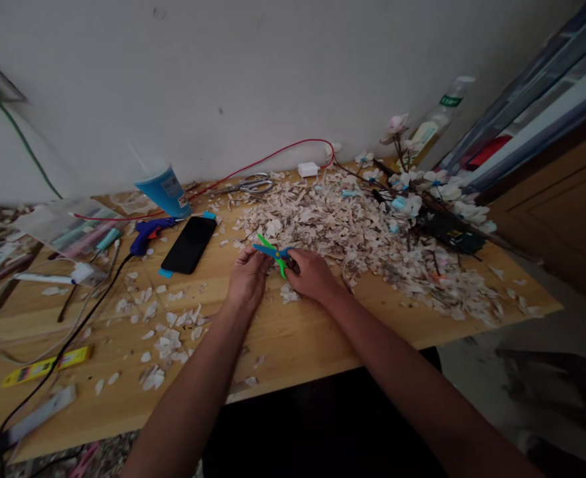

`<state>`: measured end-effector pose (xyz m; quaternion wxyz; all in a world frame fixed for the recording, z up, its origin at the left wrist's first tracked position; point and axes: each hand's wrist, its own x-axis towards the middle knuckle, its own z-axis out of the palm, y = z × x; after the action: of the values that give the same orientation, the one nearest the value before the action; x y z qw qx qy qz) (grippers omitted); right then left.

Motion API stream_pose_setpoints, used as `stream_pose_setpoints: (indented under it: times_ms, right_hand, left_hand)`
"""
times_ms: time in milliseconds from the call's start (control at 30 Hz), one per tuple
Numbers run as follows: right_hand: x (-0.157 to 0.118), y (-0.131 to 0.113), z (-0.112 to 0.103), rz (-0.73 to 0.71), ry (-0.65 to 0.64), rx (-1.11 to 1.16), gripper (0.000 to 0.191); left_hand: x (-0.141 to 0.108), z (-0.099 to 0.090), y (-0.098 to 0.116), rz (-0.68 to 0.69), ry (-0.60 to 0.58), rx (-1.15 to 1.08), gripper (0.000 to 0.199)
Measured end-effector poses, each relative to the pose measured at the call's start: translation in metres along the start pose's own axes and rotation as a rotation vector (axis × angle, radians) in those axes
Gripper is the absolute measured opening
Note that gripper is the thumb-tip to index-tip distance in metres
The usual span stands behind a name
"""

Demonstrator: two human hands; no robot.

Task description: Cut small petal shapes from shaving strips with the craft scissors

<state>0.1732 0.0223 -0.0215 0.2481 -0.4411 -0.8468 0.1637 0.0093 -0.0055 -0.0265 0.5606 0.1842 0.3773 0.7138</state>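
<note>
My right hand (308,271) grips a small pair of scissors (277,253), one half blue and one half bright green, with the blades apart and pointing left. Just left of the blades is my left hand (247,275), its thumb and fingers pinched together; whatever lies between them is too small to make out. Under and beyond both hands spreads a big heap of dry pale petals (317,212). A small cluster of petals (289,293) rests on the wood just below the scissors.
On the wooden table (293,345) lie a black phone (190,244), a purple glue gun (148,234), metal scissors (255,184) and a yellow box (48,365). A blue cup (163,189) stands behind. At right are blossom branches (407,189) and a plastic bottle (435,126).
</note>
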Motion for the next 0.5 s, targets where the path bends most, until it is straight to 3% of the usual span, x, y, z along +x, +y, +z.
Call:
stream_pose_setpoints:
  times_ms: [267,500]
  right_hand:
    - [0.0000,0.0054,0.0035,0.048,0.044,0.024,0.012]
    - [-0.0002,0.0022,-0.0003,-0.037,-0.002,0.011,0.015]
  left_hand:
    - [0.0012,0.0005,0.0072,-0.004,0.012,-0.012,0.026]
    - [0.0008,0.0028,0.0051,0.071,-0.017,0.086,0.031]
